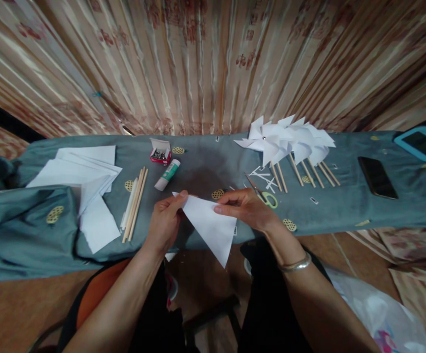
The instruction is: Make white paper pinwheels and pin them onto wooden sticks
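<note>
A white sheet of paper point(213, 223), folded into a triangle, hangs between my two hands over the table's front edge. My left hand point(166, 219) pinches its upper left corner between thumb and fingers. At the upper right side my right hand point(246, 208) grips it, thumb on top and fingers behind. Just beyond my left hand lie a green and white glue stick point(168, 174) and a small red box point(160, 151) of metal pins. Scissors with pale green handles point(269, 199) rest beyond my right hand, beside thin white paper strips point(262, 176).
Several white paper pinwheels point(272, 139) on wooden sticks overlap at the back right. Loose white sheets point(100, 223) spread at the left, beside wooden sticks point(136, 206). A dark phone point(377, 177) and a blue-framed device point(423, 143) lie far right. A patterned curtain point(205, 63) hangs behind the table.
</note>
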Demonstrator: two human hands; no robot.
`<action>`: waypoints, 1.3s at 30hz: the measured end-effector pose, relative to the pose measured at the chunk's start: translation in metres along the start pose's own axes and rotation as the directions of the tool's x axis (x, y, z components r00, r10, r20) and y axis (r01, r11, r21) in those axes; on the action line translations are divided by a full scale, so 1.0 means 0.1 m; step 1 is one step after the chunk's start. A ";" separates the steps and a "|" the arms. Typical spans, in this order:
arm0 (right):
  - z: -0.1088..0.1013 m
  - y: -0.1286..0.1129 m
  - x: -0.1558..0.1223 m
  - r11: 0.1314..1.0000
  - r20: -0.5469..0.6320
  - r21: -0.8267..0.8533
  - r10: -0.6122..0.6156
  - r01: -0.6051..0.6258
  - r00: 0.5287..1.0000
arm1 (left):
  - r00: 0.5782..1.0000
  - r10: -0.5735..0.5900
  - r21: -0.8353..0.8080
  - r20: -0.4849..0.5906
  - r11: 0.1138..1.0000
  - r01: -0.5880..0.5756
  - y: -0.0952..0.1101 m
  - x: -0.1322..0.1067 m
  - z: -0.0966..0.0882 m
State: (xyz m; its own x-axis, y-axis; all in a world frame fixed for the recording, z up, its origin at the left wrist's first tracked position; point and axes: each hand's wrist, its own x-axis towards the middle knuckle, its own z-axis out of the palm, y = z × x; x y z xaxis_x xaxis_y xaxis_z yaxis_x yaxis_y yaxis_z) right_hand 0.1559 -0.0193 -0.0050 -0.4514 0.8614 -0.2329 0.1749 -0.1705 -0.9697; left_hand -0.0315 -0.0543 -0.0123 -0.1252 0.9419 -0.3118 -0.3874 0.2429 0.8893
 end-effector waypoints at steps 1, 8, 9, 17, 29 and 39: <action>0.00 0.00 0.00 1.000 0.003 0.006 0.003 -0.003 1.000 | 1.000 0.003 -0.006 -0.005 1.000 -0.003 -0.01 0.01 -0.01; -0.03 0.02 0.01 0.999 0.022 0.040 0.031 -0.032 0.999 | 0.999 -0.005 -0.022 -0.045 1.000 0.004 -0.03 0.09 -0.10; -0.04 0.03 0.01 0.999 0.009 0.047 0.027 -0.027 1.000 | 0.998 0.000 -0.038 -0.055 0.999 -0.002 -0.02 0.11 -0.12; -0.04 0.09 0.15 0.973 -0.258 0.232 0.073 -0.012 0.963 | 0.991 0.124 0.029 -0.056 0.992 -0.123 -0.09 0.12 -0.08; -0.01 0.10 0.18 0.969 -0.308 0.247 0.063 0.015 0.949 | 0.949 0.230 0.439 0.216 0.845 -0.305 -0.36 0.04 0.02; -0.07 0.10 0.13 0.982 -0.299 0.187 0.024 0.034 0.954 | 0.887 0.326 0.627 0.328 0.627 -0.462 -0.54 0.08 -0.07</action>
State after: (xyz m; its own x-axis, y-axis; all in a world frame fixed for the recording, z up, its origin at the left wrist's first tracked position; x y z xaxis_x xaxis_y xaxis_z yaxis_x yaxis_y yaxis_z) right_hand 0.1576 -0.0062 -0.0171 -0.1644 0.9607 -0.2236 -0.0074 -0.2279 -0.9737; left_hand -0.0177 -0.0613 -0.0656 0.0621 0.9905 0.1229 0.3881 -0.1375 0.9113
